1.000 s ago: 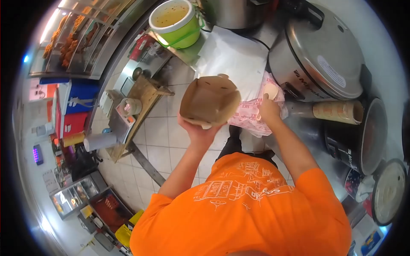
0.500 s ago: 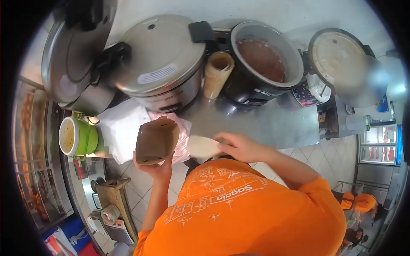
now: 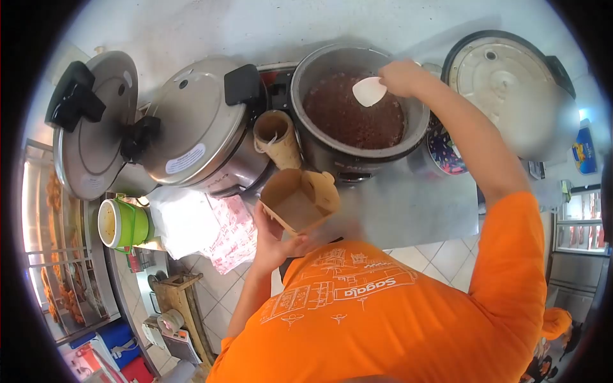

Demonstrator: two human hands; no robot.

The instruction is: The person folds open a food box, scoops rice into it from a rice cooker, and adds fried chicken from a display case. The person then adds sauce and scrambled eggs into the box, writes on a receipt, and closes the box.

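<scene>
My left hand (image 3: 273,246) is closed round a brown cardboard takeaway box (image 3: 299,203), whose top is open and whose inside looks bare. Over the uncovered rice cooker (image 3: 418,121) on the counter, my right hand (image 3: 403,78) grips a white rice paddle (image 3: 369,92). Its blade hangs above the reddish-brown rice (image 3: 348,124); whether it touches the rice I cannot tell. Just behind the box stands a cardboard tube-like holder (image 3: 279,143) with something pale inside.
Another large cooker (image 3: 198,140) stands shut at the left, beside a raised metal lid (image 3: 96,127). White and pink-printed paper sheets (image 3: 223,230) lie near a green bucket (image 3: 124,222). The open cooker's lid (image 3: 498,83) stands up at the right.
My right hand has carried the rice paddle up and away from my body to above the open cooker. My left hand has moved the box to the right, beside the tube-like holder.
</scene>
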